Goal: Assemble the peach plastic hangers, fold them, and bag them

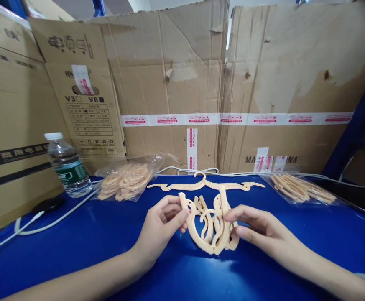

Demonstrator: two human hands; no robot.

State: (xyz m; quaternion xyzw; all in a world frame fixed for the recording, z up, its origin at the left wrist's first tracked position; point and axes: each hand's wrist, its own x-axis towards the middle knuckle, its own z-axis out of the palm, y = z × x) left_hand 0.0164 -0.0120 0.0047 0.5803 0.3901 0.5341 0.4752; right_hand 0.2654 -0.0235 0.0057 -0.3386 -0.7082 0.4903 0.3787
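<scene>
Near the middle of the blue table, a cream folding hanger (pixel 196 236) is bent into a U shape. My left hand (pixel 165 219) pinches its left arm near the top. On the other side, my right hand (pixel 257 228) has thumb and fingers around the hanger's right arm. Just behind the held hanger are more cream hanger pieces, partly hidden by it. Farther back, an unfolded cream hanger (pixel 182 186) lies flat with its hook pointing away from me.
Clear bags of cream hanger parts lie at the back left (pixel 126 182) and back right (pixel 301 189). A water bottle (pixel 71 171), a black object (pixel 48 205) and white cables (pixel 59 219) are at the left. Cardboard sheets (pixel 169 96) stand behind the blue table (pixel 107 251).
</scene>
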